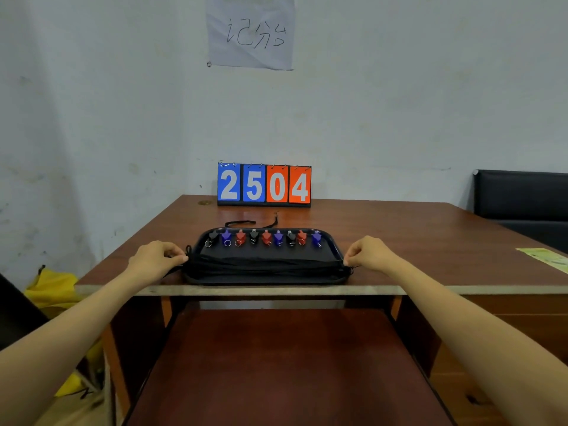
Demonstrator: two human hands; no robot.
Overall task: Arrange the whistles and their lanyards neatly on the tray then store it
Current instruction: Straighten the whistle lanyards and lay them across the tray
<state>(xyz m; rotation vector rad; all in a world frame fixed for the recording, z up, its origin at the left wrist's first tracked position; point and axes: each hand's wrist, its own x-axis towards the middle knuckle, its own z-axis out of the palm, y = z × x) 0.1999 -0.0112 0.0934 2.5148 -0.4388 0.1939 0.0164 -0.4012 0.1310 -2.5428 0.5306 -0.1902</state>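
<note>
A black tray (267, 281) lies at the table's near edge. Along its far side stand several whistles (266, 237) in a row, black, blue and red, some with metal rings. A bundle of black lanyards (264, 265) stretches straight across the tray's near half. My left hand (156, 259) pinches the bundle's left end at the tray's left rim. My right hand (370, 253) pinches the right end at the right rim. One more black lanyard (246, 223) lies loose on the table just behind the tray.
A flip scoreboard (264, 185) reading 2504 stands at the back of the brown table (430, 241) against the wall. A lower shelf (285, 364) sits under the table. A black seat (522, 198) is at right, a paper (545, 258) on the table's right, a yellow bag (50, 290) at left.
</note>
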